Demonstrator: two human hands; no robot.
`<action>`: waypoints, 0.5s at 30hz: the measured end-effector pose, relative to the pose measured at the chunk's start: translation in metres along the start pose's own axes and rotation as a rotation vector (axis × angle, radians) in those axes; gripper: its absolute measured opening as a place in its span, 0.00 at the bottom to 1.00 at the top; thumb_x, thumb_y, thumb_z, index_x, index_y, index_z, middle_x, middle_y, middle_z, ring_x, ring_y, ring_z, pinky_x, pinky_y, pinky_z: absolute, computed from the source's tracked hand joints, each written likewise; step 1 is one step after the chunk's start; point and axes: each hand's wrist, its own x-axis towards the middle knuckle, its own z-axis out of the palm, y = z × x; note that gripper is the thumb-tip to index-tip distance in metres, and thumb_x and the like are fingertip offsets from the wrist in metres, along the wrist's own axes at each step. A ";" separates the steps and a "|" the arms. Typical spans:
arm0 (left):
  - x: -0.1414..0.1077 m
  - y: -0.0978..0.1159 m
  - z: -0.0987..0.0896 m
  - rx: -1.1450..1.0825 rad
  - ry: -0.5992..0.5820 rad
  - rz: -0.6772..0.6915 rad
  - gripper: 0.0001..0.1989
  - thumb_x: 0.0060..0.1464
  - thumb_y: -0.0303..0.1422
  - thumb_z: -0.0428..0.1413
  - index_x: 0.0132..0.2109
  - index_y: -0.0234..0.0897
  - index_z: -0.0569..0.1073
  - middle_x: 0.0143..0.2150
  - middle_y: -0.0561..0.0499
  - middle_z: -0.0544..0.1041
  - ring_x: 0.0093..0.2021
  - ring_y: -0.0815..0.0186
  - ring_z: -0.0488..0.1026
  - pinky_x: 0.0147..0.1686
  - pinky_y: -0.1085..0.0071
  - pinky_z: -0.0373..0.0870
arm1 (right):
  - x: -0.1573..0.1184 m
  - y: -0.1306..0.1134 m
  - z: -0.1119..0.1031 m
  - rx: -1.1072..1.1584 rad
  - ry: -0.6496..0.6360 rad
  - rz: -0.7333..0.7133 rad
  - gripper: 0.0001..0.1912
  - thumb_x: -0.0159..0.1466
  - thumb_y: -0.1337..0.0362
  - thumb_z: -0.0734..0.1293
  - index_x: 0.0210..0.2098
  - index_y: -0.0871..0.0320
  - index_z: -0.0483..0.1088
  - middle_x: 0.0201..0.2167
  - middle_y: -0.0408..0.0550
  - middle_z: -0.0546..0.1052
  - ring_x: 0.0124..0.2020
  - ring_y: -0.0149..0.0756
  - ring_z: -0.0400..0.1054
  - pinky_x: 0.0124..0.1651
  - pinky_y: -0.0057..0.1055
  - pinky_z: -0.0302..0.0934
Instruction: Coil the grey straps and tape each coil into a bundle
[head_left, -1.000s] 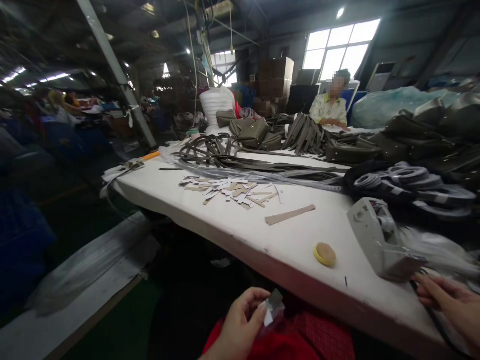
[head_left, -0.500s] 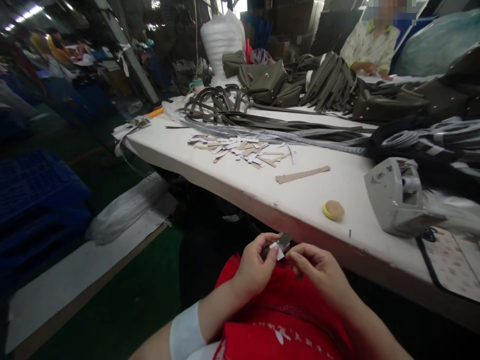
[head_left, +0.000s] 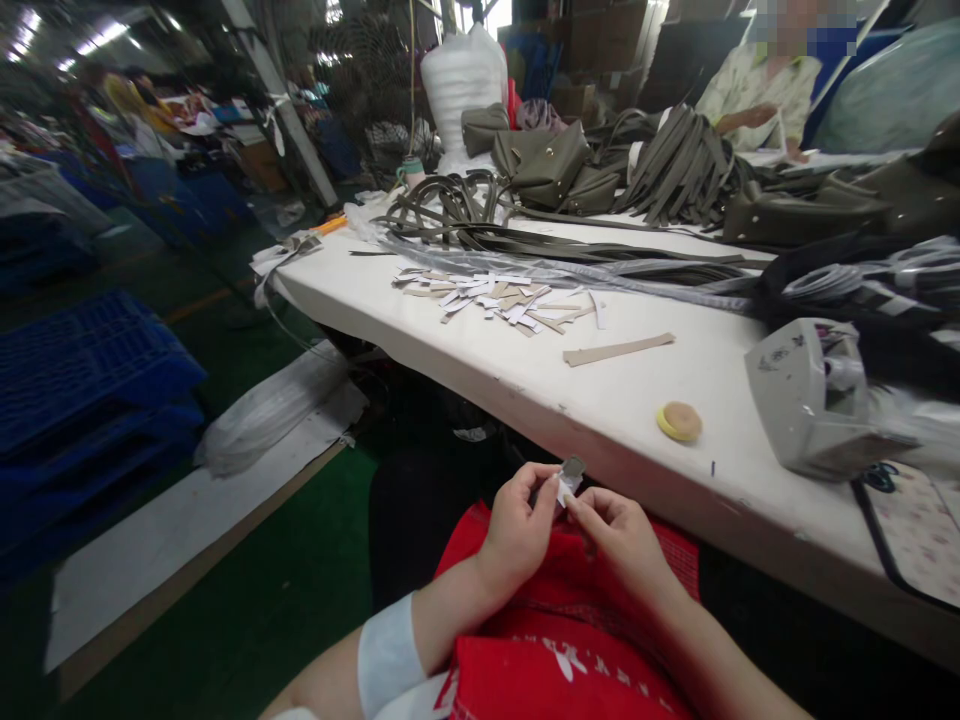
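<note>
Left hand (head_left: 525, 515): thumb and forefinger pinched together on a small olive piece (head_left: 573, 467) with a white slip (head_left: 564, 489).
Right hand (head_left: 621, 533): fingertips drawn nearly together at the slip's lower right edge; whether they grip it, I cannot tell.
Olive piece: juts just past the left fingertips, away from the body; its long axis seems to point tableward; left hand nearer.
Yellow-rimmed disc (head_left: 679, 421): on the table (head_left: 637, 390), beyond the fingers, to their right.
Beige strip (head_left: 619, 349): farther beyond them.

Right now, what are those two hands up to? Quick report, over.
Left hand holding small greyish piece with white tab. Right hand apparently pinching that tab. Table edge just beyond.
</note>
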 end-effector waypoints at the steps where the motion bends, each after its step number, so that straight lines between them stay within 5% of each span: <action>1: 0.000 0.000 0.000 -0.016 -0.004 -0.010 0.18 0.65 0.40 0.46 0.44 0.32 0.74 0.36 0.48 0.77 0.35 0.67 0.73 0.36 0.73 0.69 | 0.000 0.001 0.000 -0.002 0.006 -0.005 0.24 0.58 0.44 0.68 0.21 0.59 0.64 0.14 0.38 0.65 0.16 0.26 0.55 0.21 0.25 0.48; 8: 0.004 0.005 -0.005 0.036 0.054 0.015 0.14 0.62 0.40 0.51 0.42 0.34 0.75 0.37 0.48 0.79 0.37 0.65 0.74 0.38 0.72 0.70 | 0.000 0.001 -0.003 0.064 -0.127 -0.035 0.19 0.60 0.49 0.68 0.29 0.61 0.70 0.22 0.43 0.73 0.24 0.30 0.65 0.31 0.28 0.61; 15: -0.006 0.003 -0.009 0.150 0.114 0.165 0.17 0.60 0.45 0.51 0.44 0.41 0.78 0.40 0.46 0.80 0.39 0.58 0.76 0.42 0.69 0.72 | 0.006 -0.006 0.009 0.165 -0.104 -0.130 0.17 0.59 0.50 0.68 0.29 0.59 0.76 0.23 0.44 0.74 0.26 0.34 0.68 0.33 0.29 0.64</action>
